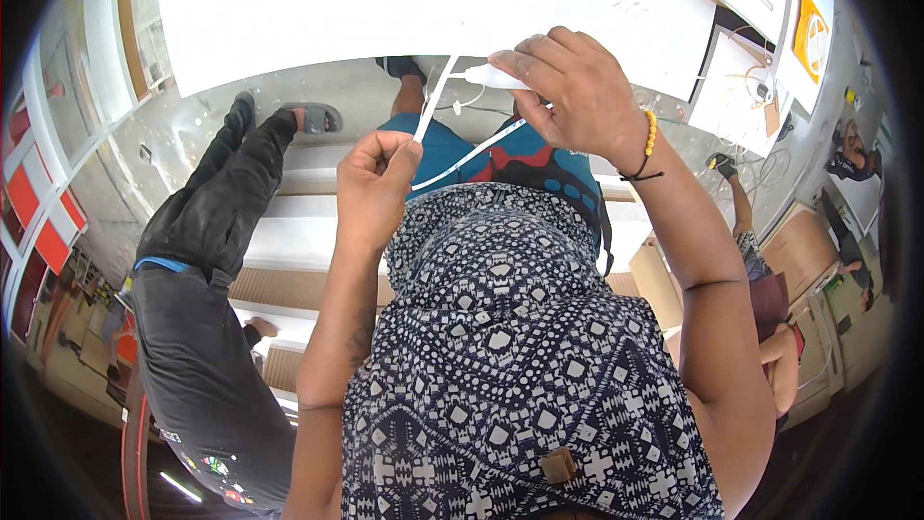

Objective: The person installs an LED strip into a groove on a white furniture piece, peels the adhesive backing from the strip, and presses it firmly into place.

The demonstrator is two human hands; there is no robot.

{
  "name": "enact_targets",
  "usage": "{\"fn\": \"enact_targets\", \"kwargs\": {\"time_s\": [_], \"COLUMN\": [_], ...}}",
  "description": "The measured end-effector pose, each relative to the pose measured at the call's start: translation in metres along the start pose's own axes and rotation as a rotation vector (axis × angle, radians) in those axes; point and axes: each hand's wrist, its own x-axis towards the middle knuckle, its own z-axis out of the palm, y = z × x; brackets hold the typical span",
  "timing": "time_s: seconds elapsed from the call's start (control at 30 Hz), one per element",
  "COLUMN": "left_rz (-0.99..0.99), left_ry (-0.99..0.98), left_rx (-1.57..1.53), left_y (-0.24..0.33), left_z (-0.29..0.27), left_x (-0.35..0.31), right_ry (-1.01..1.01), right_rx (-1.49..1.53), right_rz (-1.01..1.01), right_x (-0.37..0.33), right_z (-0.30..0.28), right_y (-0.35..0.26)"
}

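My left hand (373, 183) pinches a narrow white strip (436, 104) between thumb and fingers. One end of the strip rises from that grip toward the white panel's near edge. The rest of it loops below and runs to the right, under my right hand (585, 91). That hand is closed on a small white squeeze bottle (498, 77) held on its side. The bottle's thin nozzle points left, close beside the raised part of the strip; whether they touch, I cannot tell.
A large white panel (385, 5) spans the area ahead. To the right, thin cables and a small round part lie on a white board (736, 87), with an orange sheet (811, 34) beyond. A person in black (207, 299) stands close on my left. Others are farther right.
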Motion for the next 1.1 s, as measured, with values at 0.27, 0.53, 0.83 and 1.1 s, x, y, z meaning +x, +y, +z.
{"fn": "enact_targets", "kwargs": {"time_s": [0.27,0.53,0.83,1.1], "left_rz": [-0.002,-0.043,-0.045,-0.004], "left_ry": [-0.011,-0.027,-0.062,-0.025], "left_rx": [-0.057,-0.181,-0.229,-0.106], "left_y": [0.006,0.003,0.002,0.004], "left_z": [0.001,-0.003,-0.004,-0.002], "left_x": [-0.003,0.0,-0.001,-0.004], "right_ry": [0.085,0.061,0.077,0.09], "right_rx": [-0.007,-0.039,-0.077,-0.097], "right_rz": [-0.027,0.03,0.056,0.059], "right_x": [0.001,0.003,0.002,0.004], "right_z": [0.002,0.001,0.0,-0.001], "right_y": [0.012,0.022,0.03,0.037]}}
